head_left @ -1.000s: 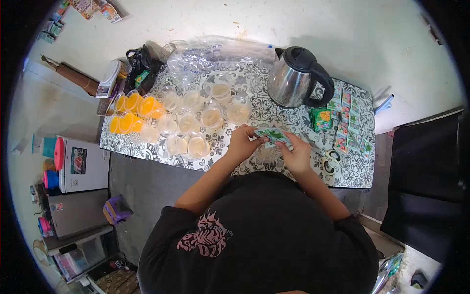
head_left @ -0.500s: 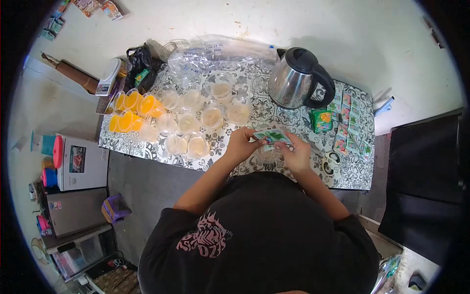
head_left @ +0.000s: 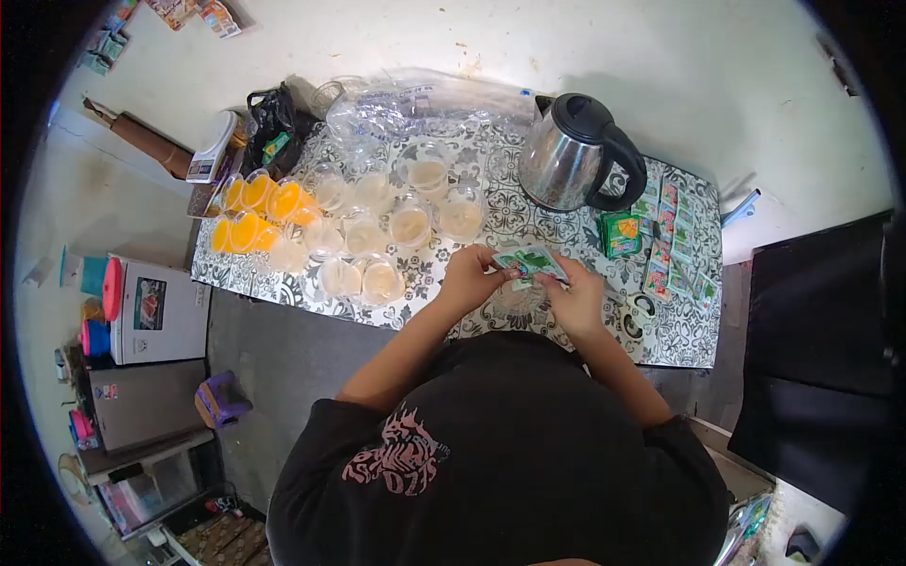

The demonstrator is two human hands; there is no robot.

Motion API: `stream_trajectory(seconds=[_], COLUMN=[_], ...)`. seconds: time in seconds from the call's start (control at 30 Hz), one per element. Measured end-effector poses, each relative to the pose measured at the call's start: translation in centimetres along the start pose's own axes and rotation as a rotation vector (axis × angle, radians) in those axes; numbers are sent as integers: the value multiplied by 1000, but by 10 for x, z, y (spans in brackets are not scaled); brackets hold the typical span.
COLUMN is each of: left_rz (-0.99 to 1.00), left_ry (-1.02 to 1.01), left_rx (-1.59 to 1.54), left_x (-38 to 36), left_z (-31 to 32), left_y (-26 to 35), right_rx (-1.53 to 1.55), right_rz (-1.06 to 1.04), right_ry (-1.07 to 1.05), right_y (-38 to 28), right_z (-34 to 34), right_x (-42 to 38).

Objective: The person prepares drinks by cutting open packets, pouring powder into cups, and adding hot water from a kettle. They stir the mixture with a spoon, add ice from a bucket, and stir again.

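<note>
Sachet pack (head_left: 528,258), green and white, is held between both hands, on the near side of the kettle (head_left: 563,162) and a little to its left. The grip of the left hand (head_left: 469,278) is closed with the thumb and fingers pinching the left end of this pack. The grip of the right hand (head_left: 578,300) is also pinching, with its thumb on the near edge and its fingers at the right end. The pack is above the patterned surface (head_left: 557,226), and it is tilted. Scissors (head_left: 638,315) lie just beside the right hand, nearer to the person than the kettle and to its right; their blades are partly hidden.

A green packet pile (head_left: 620,233) with an orange picture lies to the near right of the kettle. Farther to its right, several strips of sachets (head_left: 681,247) are spread, and some of them overlap.

To the left of the kettle there are many clear cups with pale contents (head_left: 410,224), in uneven rows. Cups with orange contents (head_left: 243,229) stand farther to the left, well apart from the kettle. Clear plastic wrapping (head_left: 415,102) lies to the kettle's left, along the wall (head_left: 642,47). Beyond it, still more left of the kettle, are the black plastic bag (head_left: 272,118) and the white scale (head_left: 209,156).
</note>
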State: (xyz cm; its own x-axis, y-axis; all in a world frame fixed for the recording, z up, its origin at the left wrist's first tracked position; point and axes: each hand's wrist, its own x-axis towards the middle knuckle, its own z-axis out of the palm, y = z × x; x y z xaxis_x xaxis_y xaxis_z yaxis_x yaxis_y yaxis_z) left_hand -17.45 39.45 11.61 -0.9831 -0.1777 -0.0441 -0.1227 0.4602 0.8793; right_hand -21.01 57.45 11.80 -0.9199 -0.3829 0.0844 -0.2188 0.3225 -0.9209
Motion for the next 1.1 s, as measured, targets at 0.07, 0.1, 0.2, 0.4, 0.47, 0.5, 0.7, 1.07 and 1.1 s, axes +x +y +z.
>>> stream_trajectory(seconds=[0.07,0.1,0.2,0.4,0.47,0.5,0.7,1.07,1.1], left_rz=[-26,-40,-17,-93,-99,-103,20,336,375], left_ry=[23,35,9,-26,-45,-52,-130,20,14], left_rx=[20,33,60,59,37,26,21,-128,-132], left_x=[1,2,2,1,2,3,14,37,35], left_z=[3,3,-1,-6,-5,-5,-19,-21,-18], left_y=[0,0,-1,5,3,3,24,93,91], right_rx=[-39,-54,-44,-85,-13,99,516,1072,1173], right_rz=[-9,-22,-38,-20,40,66,110,126,167], right_ry=[26,3,-5,-25,-23,-56,-250,-245,-218], right_y=[1,-3,-10,-13,-11,-4,26,5,1], right_z=[0,0,0,0,-2,-3,-19,-36,-31], right_x=[0,-1,-2,-1,5,9,27,39,36])
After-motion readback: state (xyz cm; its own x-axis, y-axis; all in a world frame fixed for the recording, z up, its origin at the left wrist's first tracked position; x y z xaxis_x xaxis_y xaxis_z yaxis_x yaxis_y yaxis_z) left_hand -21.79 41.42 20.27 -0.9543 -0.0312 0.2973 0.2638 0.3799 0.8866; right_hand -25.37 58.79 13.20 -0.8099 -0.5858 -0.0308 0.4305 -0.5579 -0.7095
